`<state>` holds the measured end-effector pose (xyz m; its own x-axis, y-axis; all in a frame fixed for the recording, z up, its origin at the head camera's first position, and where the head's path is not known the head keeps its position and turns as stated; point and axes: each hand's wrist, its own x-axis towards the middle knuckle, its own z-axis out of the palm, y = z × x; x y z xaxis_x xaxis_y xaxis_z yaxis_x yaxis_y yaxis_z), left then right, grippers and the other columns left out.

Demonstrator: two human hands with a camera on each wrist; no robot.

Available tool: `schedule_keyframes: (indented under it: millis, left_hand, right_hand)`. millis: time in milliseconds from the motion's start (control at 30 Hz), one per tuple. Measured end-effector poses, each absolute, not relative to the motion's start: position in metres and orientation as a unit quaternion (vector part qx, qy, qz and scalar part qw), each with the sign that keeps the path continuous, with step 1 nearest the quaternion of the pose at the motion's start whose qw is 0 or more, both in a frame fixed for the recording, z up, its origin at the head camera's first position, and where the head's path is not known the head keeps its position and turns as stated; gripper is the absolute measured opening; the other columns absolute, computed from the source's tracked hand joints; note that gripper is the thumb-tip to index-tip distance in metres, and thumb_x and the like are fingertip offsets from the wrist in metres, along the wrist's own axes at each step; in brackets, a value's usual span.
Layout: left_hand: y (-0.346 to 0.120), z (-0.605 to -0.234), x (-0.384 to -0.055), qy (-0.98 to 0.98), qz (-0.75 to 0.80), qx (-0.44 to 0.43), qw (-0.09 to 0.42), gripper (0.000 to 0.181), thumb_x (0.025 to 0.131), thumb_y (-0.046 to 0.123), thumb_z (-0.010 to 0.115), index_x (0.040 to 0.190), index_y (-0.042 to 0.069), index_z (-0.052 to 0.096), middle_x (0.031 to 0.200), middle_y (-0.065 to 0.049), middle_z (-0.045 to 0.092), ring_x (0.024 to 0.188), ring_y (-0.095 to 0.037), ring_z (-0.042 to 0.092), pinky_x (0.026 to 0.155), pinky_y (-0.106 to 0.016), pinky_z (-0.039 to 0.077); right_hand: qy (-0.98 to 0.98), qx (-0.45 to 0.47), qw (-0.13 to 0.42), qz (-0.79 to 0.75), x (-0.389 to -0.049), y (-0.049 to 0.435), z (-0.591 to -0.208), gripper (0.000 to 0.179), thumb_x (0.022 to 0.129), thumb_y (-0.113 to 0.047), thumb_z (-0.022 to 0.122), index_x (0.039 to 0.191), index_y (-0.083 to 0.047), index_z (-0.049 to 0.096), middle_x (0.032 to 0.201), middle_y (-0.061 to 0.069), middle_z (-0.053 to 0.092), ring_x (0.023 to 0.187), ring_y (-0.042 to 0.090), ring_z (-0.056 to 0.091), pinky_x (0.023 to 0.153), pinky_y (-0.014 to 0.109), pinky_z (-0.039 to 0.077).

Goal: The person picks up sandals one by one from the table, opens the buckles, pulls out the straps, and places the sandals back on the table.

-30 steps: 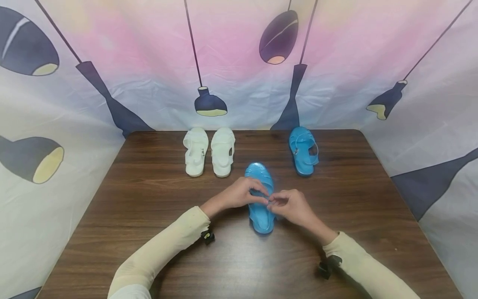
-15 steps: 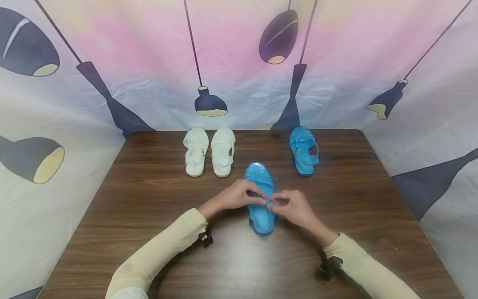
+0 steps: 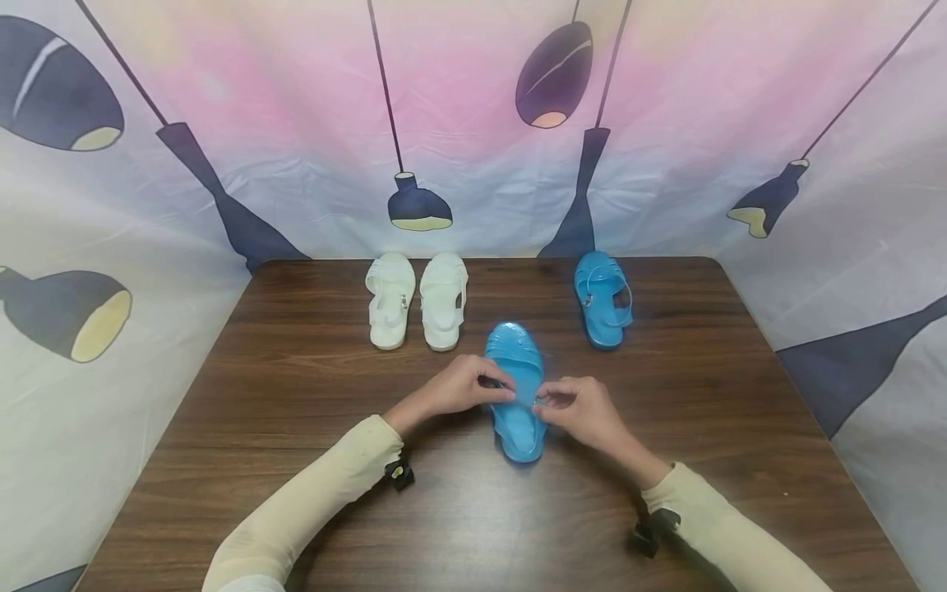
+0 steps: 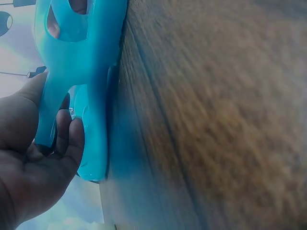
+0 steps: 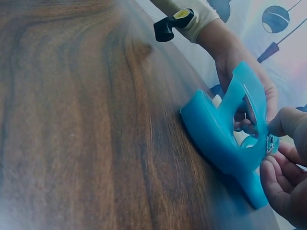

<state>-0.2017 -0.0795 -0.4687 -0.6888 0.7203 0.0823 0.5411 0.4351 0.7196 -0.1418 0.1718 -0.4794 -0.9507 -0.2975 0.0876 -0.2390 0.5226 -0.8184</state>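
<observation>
A blue jelly sandal (image 3: 521, 440) lies on the table in front of me, its toe pointing away. At its left side my left hand (image 3: 460, 385) holds the sandal's ankle strap (image 4: 46, 115) between thumb and curled fingers; the fingertips hang over the insole. On the right side my right hand (image 3: 586, 411) pinches the small metal buckle (image 5: 271, 143) between thumb and fingers. A short gap separates the two hands' fingertips, with the blue insole showing between them. The strap's far end is hidden by the left hand.
A matching blue sandal (image 3: 602, 302) stands at the table's back right. Two white sandals (image 3: 388, 302) sit side by side at the back left. Behind the wooden table (image 3: 311, 362) hangs a curtain (image 3: 473, 99) printed with lamps.
My left hand has moved a little left, from right beside the right fingertips to over the insole, so a gap has opened. The right hand stays at the buckle.
</observation>
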Motion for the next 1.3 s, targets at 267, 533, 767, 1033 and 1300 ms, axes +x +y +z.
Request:
schedule_keyframes:
  millis: [267, 533, 767, 1033, 1300]
  left_hand:
    - [-0.087, -0.468, -0.204, 0.840, 0.390, 0.359, 0.117, 0.017, 0.095, 0.024, 0.076, 0.108, 0.014, 0.080, 0.102, 0.006, 0.075, 0.092, -0.006, 0.066, 0.078, -0.025, 0.056]
    - [-0.093, -0.465, -0.208, 0.839, 0.400, 0.351, 0.113, 0.017, 0.095, 0.025, 0.075, 0.107, 0.014, 0.080, 0.098, 0.008, 0.073, 0.090, -0.006, 0.065, 0.076, -0.026, 0.056]
    - [-0.100, -0.457, -0.214, 0.839, 0.413, 0.342, 0.089, 0.016, 0.094, 0.022, 0.076, 0.106, 0.012, 0.080, 0.095, 0.006, 0.072, 0.087, -0.009, 0.064, 0.076, -0.026, 0.056]
    - [-0.088, -0.450, -0.224, 0.845, 0.384, 0.362, 0.082, 0.021, 0.095, 0.023, 0.075, 0.109, 0.008, 0.079, 0.098, 0.003, 0.074, 0.090, -0.009, 0.066, 0.079, -0.025, 0.056]
    - [-0.065, -0.448, -0.235, 0.850, 0.327, 0.402, 0.096, 0.024, 0.094, 0.028, 0.076, 0.111, 0.011, 0.079, 0.109, 0.002, 0.077, 0.105, -0.012, 0.070, 0.090, -0.026, 0.056]
  right_hand:
    - [0.869, -0.134, 0.034, -0.475, -0.141, 0.175, -0.481, 0.019, 0.085, -0.016, 0.084, 0.103, -0.012, 0.079, 0.085, -0.004, 0.071, 0.078, 0.012, 0.066, 0.068, 0.026, 0.058]
    - [0.867, -0.132, 0.025, -0.480, -0.141, 0.175, -0.481, 0.019, 0.084, -0.014, 0.084, 0.102, -0.009, 0.079, 0.084, -0.002, 0.071, 0.077, 0.013, 0.067, 0.068, 0.026, 0.059]
    - [0.868, -0.117, 0.029, -0.482, -0.140, 0.176, -0.481, 0.021, 0.084, -0.017, 0.085, 0.104, -0.010, 0.079, 0.086, -0.001, 0.073, 0.077, 0.012, 0.068, 0.069, 0.025, 0.059]
    - [0.854, -0.099, 0.051, -0.509, -0.141, 0.177, -0.483, 0.024, 0.086, -0.022, 0.084, 0.106, -0.008, 0.079, 0.090, 0.002, 0.076, 0.080, 0.014, 0.072, 0.072, 0.027, 0.061]
    - [0.836, -0.105, 0.069, -0.534, -0.141, 0.176, -0.482, 0.025, 0.088, -0.021, 0.083, 0.107, -0.007, 0.078, 0.093, 0.004, 0.077, 0.084, 0.016, 0.074, 0.074, 0.028, 0.061]
